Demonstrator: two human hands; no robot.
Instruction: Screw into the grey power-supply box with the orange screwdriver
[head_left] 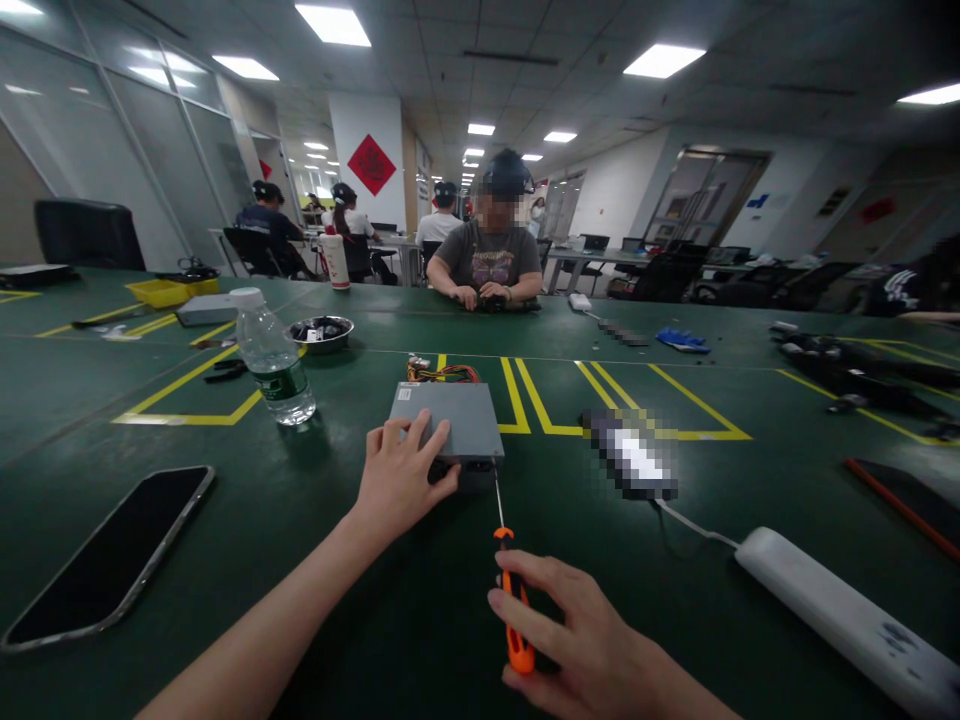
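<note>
Orange and black, the handle of a screwdriver [517, 625] sits at the lower centre of the frame inside the right hand [566, 620], whose grip is closed around it with the fingers bent. Level with it, a white power strip [840, 605] slants across the lower right corner, and a phone [112, 560] with a dark screen lies at the lower left on the green bench [289, 490]. The screwdriver's thin shaft points up the frame to the near right corner of a grey metal box [469, 410], which lies flat in the middle; whether the tip sits in a screw cannot be told. The left hand [409, 465] clasps the box's near left part, its grip spread wide, fingers on the top and thumb low at the near side. Right of the box, a pixelated device [637, 460] has a pale cable running to the power strip. Left of it stands a clear bottle [276, 365] with a green label. Multicoloured wires [454, 373] bunch along the far edge of the box. Beyond, a metal bowl [326, 345] of dark pieces is left of centre, with a blue item [682, 340] to the right. At upper centre a person [487, 255] sits across the bench.
</note>
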